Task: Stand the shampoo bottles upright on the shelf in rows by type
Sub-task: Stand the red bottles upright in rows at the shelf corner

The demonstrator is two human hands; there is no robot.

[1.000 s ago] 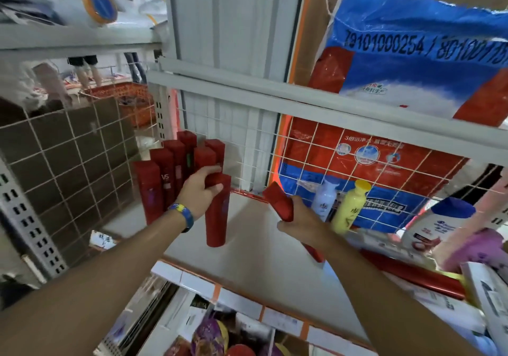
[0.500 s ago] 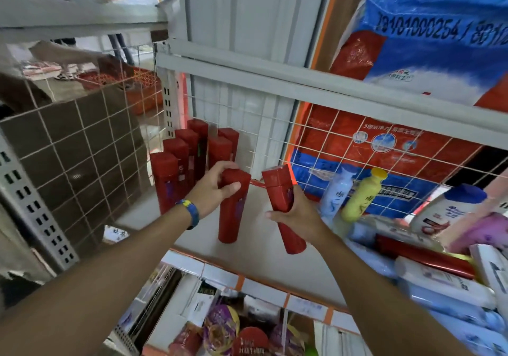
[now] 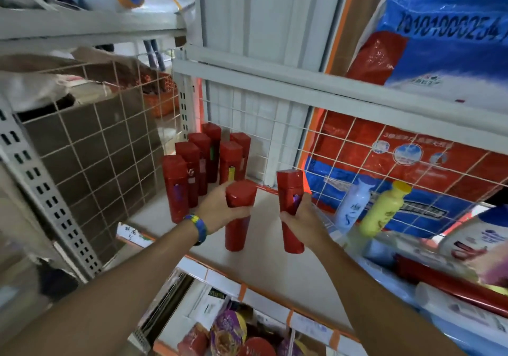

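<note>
A: Left hand?
B: Left hand (image 3: pixel 217 212) grips the left bottle (image 3: pixel 237 234), a red one, with fingers curled round it just under the cap. Wristband (image 3: pixel 198 225) on that wrist, blue and yellow.
A: Where is that bottle?
B: Upright, base down on the shelf (image 3: pixel 264 270), towards the front edge. It stands in front of the short row (image 3: pixel 233 160), two red bottles deep.
A: Right hand?
B: Right hand (image 3: pixel 302 218) is closed round the middle of the right bottle (image 3: pixel 287 188), same red type. Thumb on the near side, fingers on the far side.
A: Its position?
B: Just right of the left bottle, apart from it, cap leaning slightly left. Base is low at the shelf; can't tell whether it touches.
A: Other stock?
B: Long row (image 3: pixel 176 188) of four red bottles, upright, along the left side next to the short row. The back bottles are near the wire grid (image 3: pixel 357 146).
A: Further right?
B: Pale bottle (image 3: pixel 353 204) and yellow bottle (image 3: pixel 382 210), both tilted, tops against the grid. Beyond them a pile of lying packs, among them a red tube (image 3: pixel 439 278) on its side. Blurred there; labels unreadable.
A: Behind the grid?
B: A blue and red sack (image 3: pixel 439 39).
</note>
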